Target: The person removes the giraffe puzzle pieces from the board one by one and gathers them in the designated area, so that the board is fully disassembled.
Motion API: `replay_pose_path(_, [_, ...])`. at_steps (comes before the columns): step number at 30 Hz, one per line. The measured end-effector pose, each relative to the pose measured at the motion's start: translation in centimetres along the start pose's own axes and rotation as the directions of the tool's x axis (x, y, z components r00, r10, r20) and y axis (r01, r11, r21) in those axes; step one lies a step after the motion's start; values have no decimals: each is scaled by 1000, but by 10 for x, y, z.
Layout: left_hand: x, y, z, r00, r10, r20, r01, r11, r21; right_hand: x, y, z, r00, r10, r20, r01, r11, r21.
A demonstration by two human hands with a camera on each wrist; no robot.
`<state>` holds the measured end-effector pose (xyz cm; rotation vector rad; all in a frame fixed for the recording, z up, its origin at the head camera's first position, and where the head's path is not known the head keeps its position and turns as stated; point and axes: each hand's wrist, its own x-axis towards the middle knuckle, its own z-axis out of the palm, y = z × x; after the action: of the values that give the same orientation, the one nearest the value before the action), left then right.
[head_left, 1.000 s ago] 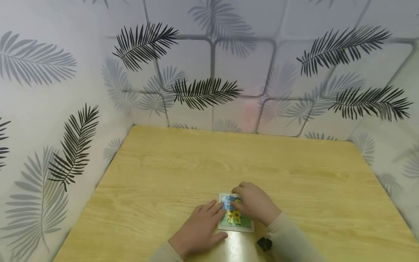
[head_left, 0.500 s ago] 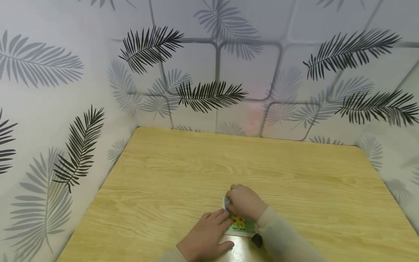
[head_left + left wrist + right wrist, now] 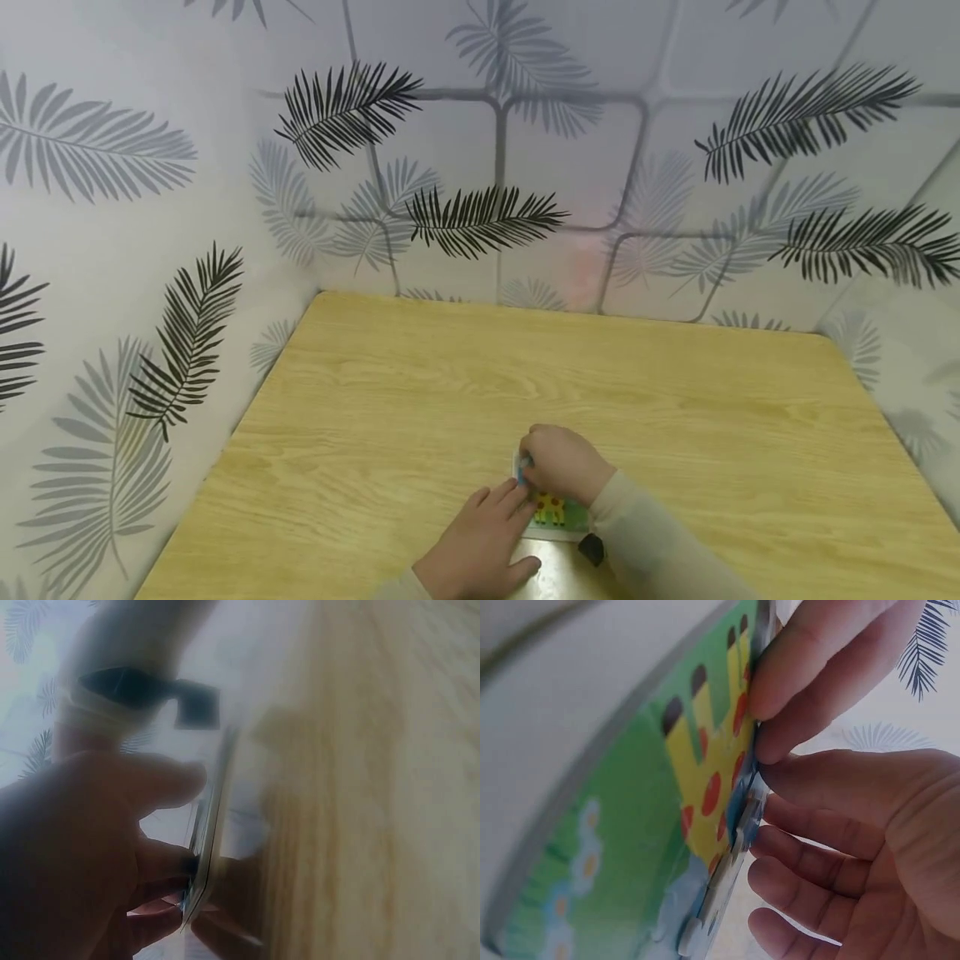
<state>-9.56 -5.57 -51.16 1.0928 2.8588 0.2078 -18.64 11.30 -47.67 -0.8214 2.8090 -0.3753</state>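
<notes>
A small square giraffe jigsaw puzzle (image 3: 573, 518) in a pale frame lies on the table before me. My left hand (image 3: 480, 542) rests with straight fingertips on its left side. Over the upper part of the puzzle, my right hand (image 3: 562, 462) has thumb and fingers curled around a puzzle piece. In the right wrist view, the giraffe picture (image 3: 705, 780) is seen from low down, and the edge of the puzzle piece (image 3: 724, 889) stands slightly raised beside my right fingers (image 3: 806, 851). My right hand hides the giraffe's upper body in the head view.
The wood-grain table (image 3: 420, 375) stretches away to a leaf-patterned wall (image 3: 555, 167). A black wrist device (image 3: 592, 548) sits at the right sleeve, close to the puzzle's lower right corner.
My right fingers have curled in from lying spread on the puzzle and now grip a piece at its top. The left hand stays on the puzzle. The head view has shifted slightly.
</notes>
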Motion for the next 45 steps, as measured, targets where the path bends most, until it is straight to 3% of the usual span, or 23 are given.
replay_pose_path(6, [-1,-1,3,1000,14,-9,-14,999,31,4,3,1,998,31,46,-35,996,85])
replay_pose_path(13, [1,-2,1,999,-1,50,2,1000,-22,6,9,-1,995,25,99,-44,980,194])
replay_pose_path(23, [1,-2,0,998,7,57,-6,1000,-23,8,15,-2,995,-95,38,83,963,258])
replay_pose_path(28, [2,-2,1,998,8,63,-6,1000,-29,8,16,-2,997,-71,43,53,941,335])
replay_pose_path(37, [2,-2,-1,998,3,55,0,998,-63,10,26,-2,999,-48,15,39,924,380])
replay_pose_path(45, [3,0,-1,999,-4,51,8,998,-66,9,32,-1,1000,15,-18,-5,887,461])
